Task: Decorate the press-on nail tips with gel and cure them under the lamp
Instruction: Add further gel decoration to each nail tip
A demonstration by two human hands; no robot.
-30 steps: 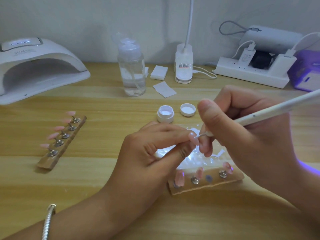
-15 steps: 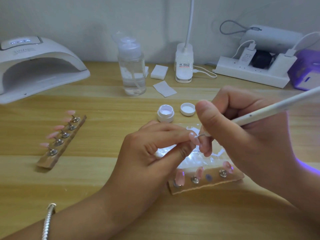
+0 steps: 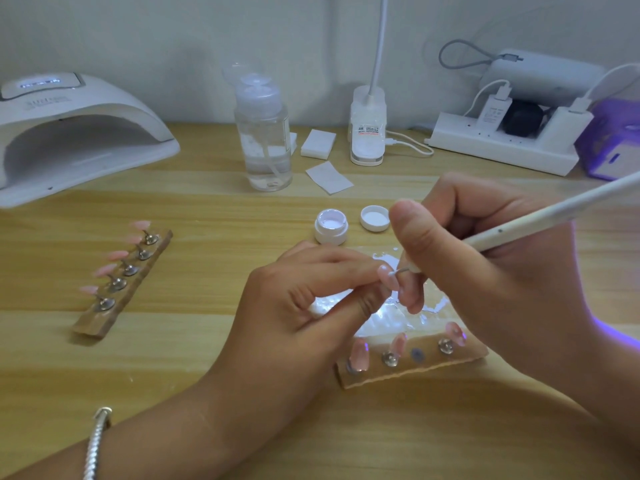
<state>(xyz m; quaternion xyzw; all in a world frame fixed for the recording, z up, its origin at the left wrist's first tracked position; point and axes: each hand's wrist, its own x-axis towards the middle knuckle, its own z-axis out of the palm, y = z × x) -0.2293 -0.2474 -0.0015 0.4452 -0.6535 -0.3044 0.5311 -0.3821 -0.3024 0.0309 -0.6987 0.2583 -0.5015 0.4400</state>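
Pink nail tip point(image 3: 387, 277) sat pinched in the grip of the left hand point(image 3: 304, 306). Beside it, the right hand point(image 3: 485, 278) curled round a white dotting tool point(image 3: 526, 225), point touching the tip.

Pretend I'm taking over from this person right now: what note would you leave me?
Left hand pinches one nail tip above the shiny palette sheet. Right hand grips the white tool, its thin metal point at that tip.
Open gel jar and its lid stand just behind the hands. Near holder carries three tips, with one stud bare. The left holder carries five pink tips. Curing lamp sits back left.
Done: jar opened, gel on the palette.
Left: finish this tip, probably return it to the bare stud, then cure. The five pink tips look plain.
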